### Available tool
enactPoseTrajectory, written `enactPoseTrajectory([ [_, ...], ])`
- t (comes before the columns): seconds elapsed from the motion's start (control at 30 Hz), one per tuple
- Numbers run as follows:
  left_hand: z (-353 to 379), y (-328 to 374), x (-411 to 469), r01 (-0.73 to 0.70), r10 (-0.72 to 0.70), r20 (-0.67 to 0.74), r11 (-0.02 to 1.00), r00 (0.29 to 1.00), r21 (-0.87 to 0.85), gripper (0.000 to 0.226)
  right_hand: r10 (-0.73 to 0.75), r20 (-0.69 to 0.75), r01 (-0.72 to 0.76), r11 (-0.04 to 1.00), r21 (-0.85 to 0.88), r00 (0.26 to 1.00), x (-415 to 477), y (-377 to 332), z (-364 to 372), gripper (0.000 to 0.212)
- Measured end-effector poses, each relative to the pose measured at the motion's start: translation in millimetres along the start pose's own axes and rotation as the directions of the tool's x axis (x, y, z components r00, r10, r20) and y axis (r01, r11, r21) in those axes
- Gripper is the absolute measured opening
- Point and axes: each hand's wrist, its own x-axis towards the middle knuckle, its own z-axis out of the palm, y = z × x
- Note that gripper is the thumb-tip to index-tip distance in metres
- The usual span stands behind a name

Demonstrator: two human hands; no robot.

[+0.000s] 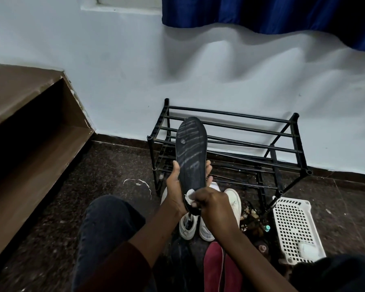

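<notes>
Slipper [191, 152] held sole-up, cloth [189, 195] pressed to its heel

The slipper is black and is held in the air in front of the person, above the floor [114, 161] and in front of the shoe rack [230, 131]. Its sole is turned towards the camera, with the toe pointed up and away and the heel nearest the body. Pale streaks are seen across the tread.

The slipper is gripped round its lower half by the left hand [175, 186]. The thumb is laid along the left edge, and the fingertips are curled over the right edge. The small white cloth is pinched in the right hand [213, 207], whose fingers are bunched round it. It is pressed against the sole at the heel end, just beside the left palm.

The shoe rack is made of black bars and is set against the pale wall [219, 70]. A pair of white shoes [234, 201] is seen on the floor under the hands, partly hidden by them. A red shoe [213, 262] lies nearer the body. A white plastic basket [293, 224] is placed to the right of the rack, and something pale is seen in its near end. A brown shelf unit [30, 123] is set along the left side. A blue curtain [261, 11] is hung at the top of the wall. A knee in dark trousers [105, 224] is raised at the lower left.
</notes>
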Motion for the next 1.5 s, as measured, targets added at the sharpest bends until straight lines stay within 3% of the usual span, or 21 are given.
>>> enactPoseTrajectory([
  [0.1, 0, 0, 1, 0.026, -0.027, -0.012, 0.999, 1.0, -0.026, 0.083, -0.004, -0.009, 0.003, 0.999, -0.047, 1.0, 14, -2, -4, 0.025],
  [0.23, 3, -6, 0, 0.1, -0.099, -0.059, 0.995, 0.993, 0.011, 0.082, 0.048, -0.029, -0.054, 0.961, -0.273, 0.998, 39, -5, -17, 0.012],
  [0.4, 1, -7, 2, 0.084, -0.081, -0.054, 0.995, 0.995, 0.05, 0.08, 0.219, -0.036, -0.215, 0.894, -0.394, 0.975, 45, -12, -21, 0.015],
  [0.63, -7, -2, 7, -0.024, 0.025, -0.034, 0.999, 0.999, 0.027, 0.081, 0.235, 0.146, -0.192, 0.947, -0.257, 0.961, 18, -19, -13, 0.008],
  [0.73, -5, -2, 8, 0.005, -0.006, -0.087, 1.0, 0.996, -0.016, 0.078, 0.197, 0.072, -0.171, 0.947, -0.271, 0.978, 27, -14, -12, 0.01],
  [0.9, 2, -8, 4, 0.061, -0.056, -0.1, 0.997, 0.993, 0.053, 0.076, 0.149, -0.06, -0.16, 0.921, -0.354, 0.987, 50, -7, -20, 0.011],
  [1.07, -3, -5, 3, 0.049, -0.045, -0.094, 0.998, 0.995, 0.044, 0.08, 0.128, 0.004, -0.122, 0.953, -0.279, 0.992, 38, -6, -16, 0.011],
  [1.2, -3, -2, 4, 0.049, -0.049, -0.113, 0.999, 0.992, 0.001, 0.083, 0.139, 0.221, -0.09, 0.971, -0.22, 0.965, 8, -16, -14, 0.032],
  [1.3, 0, -1, 2, 0.047, -0.048, -0.091, 0.999, 0.995, -0.015, 0.081, 0.225, 0.37, -0.165, 0.968, -0.188, 0.901, 9, -16, -35, 0.036],
  [1.4, 7, 1, 1, 0.029, -0.027, -0.078, 0.999, 0.997, 0.029, 0.079, 0.377, 0.279, -0.381, 0.924, -0.043, 0.883, 22, -11, -62, 0.027],
  [1.5, 6, 3, 3, 0.007, -0.006, -0.07, 1.0, 0.998, 0.019, 0.075, 0.531, 0.127, -0.541, 0.778, 0.32, 0.838, 30, -3, -74, 0.014],
])
